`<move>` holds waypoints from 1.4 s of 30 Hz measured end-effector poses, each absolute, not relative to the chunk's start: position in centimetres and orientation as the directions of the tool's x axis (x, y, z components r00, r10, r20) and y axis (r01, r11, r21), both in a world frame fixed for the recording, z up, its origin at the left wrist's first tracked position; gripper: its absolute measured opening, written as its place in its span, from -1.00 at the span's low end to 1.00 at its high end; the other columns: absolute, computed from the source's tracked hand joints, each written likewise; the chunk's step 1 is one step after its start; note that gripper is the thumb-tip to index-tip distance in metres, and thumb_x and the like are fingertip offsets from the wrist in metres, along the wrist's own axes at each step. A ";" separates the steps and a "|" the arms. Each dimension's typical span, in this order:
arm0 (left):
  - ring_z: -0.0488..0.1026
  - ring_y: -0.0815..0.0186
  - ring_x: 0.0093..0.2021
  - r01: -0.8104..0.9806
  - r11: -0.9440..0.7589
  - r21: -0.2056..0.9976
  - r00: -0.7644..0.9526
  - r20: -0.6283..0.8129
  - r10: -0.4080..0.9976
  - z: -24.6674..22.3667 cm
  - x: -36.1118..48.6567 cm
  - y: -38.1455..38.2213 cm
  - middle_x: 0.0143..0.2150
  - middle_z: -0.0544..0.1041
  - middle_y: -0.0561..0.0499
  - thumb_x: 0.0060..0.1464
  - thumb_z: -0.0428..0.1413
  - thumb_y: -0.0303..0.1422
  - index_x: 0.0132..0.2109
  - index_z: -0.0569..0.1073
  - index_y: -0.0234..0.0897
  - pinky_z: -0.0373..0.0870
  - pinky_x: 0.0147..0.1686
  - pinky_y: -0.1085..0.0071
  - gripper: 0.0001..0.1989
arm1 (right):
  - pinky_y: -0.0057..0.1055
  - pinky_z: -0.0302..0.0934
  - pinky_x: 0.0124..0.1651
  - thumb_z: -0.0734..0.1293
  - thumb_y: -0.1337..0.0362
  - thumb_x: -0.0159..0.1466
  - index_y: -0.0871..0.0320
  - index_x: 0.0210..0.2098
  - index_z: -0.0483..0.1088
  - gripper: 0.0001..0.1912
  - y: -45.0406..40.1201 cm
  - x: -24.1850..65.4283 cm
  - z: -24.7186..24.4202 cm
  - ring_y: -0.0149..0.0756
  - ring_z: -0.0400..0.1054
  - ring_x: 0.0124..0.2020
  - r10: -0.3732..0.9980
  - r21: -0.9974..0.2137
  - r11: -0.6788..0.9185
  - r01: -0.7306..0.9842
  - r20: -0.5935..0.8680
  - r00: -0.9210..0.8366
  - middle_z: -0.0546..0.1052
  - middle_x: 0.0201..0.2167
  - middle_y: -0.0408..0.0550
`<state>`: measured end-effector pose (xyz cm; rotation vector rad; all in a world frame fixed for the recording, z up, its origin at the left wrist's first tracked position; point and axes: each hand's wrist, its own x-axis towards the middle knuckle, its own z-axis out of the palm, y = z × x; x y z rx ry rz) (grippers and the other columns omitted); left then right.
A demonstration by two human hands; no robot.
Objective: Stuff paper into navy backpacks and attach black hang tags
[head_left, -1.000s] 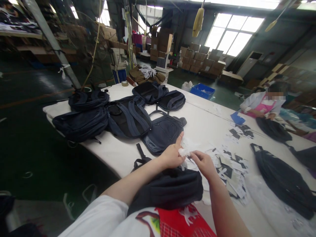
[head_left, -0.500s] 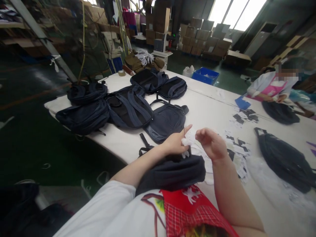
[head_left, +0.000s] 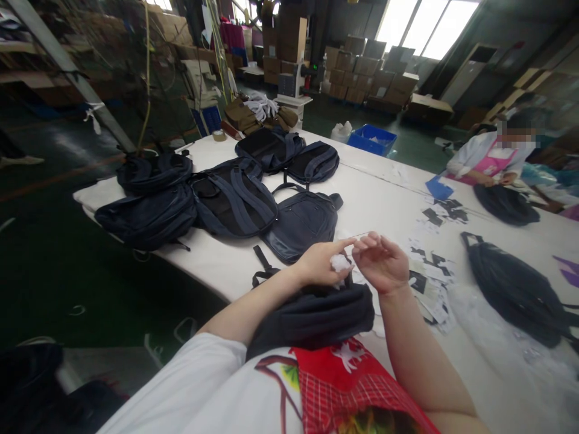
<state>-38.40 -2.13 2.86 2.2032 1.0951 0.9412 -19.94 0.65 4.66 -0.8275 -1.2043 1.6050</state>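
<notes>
My left hand (head_left: 319, 263) is closed around a crumpled white wad (head_left: 341, 263), its index finger stretched toward my right hand (head_left: 383, 263). The right hand is turned palm up with its fingers curled, and the fingertips of both hands meet. A thin thread-like line (head_left: 360, 234) shows just above the fingertips; whatever the right fingers pinch is too small to make out. Below both hands a dark navy backpack (head_left: 316, 316) lies against my body at the table edge, its strap (head_left: 263, 257) sticking out to the left.
Several navy backpacks (head_left: 235, 196) cover the left part of the white table (head_left: 375, 196). Loose tags (head_left: 429, 274), a blue piece (head_left: 438, 187), another dark bag (head_left: 515, 286) and clear plastic (head_left: 493, 343) lie to the right. Across the table a person (head_left: 484, 158) handles a dark bag.
My right hand has moved left and its fingertips now meet my left index finger. The white wad shows more compactly in my left hand. The view has shifted slightly.
</notes>
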 end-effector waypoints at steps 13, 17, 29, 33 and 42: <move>0.50 0.16 0.00 0.506 -0.624 0.596 0.419 0.462 0.782 5.1 -37.3 -2.9 0.30 0.29 -0.08 0.02 0.19 -0.26 -0.26 0.49 -0.21 0.45 -0.03 0.28 -0.85 | -0.42 -0.18 -0.72 0.21 -0.07 0.26 -0.18 0.19 0.25 -0.48 -0.8 -20.9 8.1 -0.53 -0.14 -0.73 0.969 -0.972 0.108 -0.207 0.149 -0.199 0.52 0.06 -0.02; 0.46 0.13 0.07 0.420 -0.622 0.661 0.467 0.430 0.773 5.2 -37.4 -2.7 0.26 0.34 -0.10 0.00 0.18 -0.30 -0.30 0.45 -0.22 0.43 -0.01 0.29 -0.89 | -0.41 -0.34 -0.74 0.11 -0.12 0.29 -0.19 0.20 0.24 -0.47 -0.7 -20.5 7.1 -0.58 -0.37 -0.78 0.958 -0.971 0.054 -0.232 0.116 -0.263 0.60 -0.08 -0.03; 0.48 0.24 -0.25 0.463 -0.495 0.735 0.409 0.319 0.855 4.4 -37.2 -2.4 -0.23 0.52 -0.02 -0.04 0.22 -0.14 -0.21 0.46 -0.25 0.41 -0.21 0.36 -0.69 | -0.47 -0.28 -0.75 0.29 -0.04 0.20 -0.15 -0.10 0.50 -0.68 -0.5 -20.6 5.4 -0.59 -0.33 -0.77 0.945 -0.933 -0.010 -0.359 0.109 -0.309 0.48 -0.46 -0.19; 0.47 0.28 -0.30 0.476 -0.447 0.757 0.368 0.291 0.883 4.4 -37.7 -2.6 -0.28 0.53 0.03 -0.01 0.20 -0.17 -0.14 0.45 -0.22 0.39 -0.25 0.39 -0.69 | -0.31 0.31 -0.46 0.34 -0.09 0.14 -0.12 -0.15 0.50 -0.65 -0.3 -20.5 5.8 -0.34 0.34 -0.51 0.961 -0.960 0.109 -0.258 0.168 -0.221 0.58 -0.23 -0.05; 0.50 0.27 -0.23 0.589 -0.665 0.459 0.587 0.323 0.742 5.6 -39.0 -2.9 -0.18 0.52 0.03 0.04 0.14 -0.33 -0.13 0.54 -0.14 0.37 -0.24 0.42 -0.78 | -0.07 0.30 0.09 0.35 -0.06 0.18 -0.09 -0.11 0.48 -0.66 0.5 -21.2 7.4 -0.13 0.43 0.05 0.956 -0.951 0.222 -0.214 0.256 -0.145 0.57 -0.04 -0.09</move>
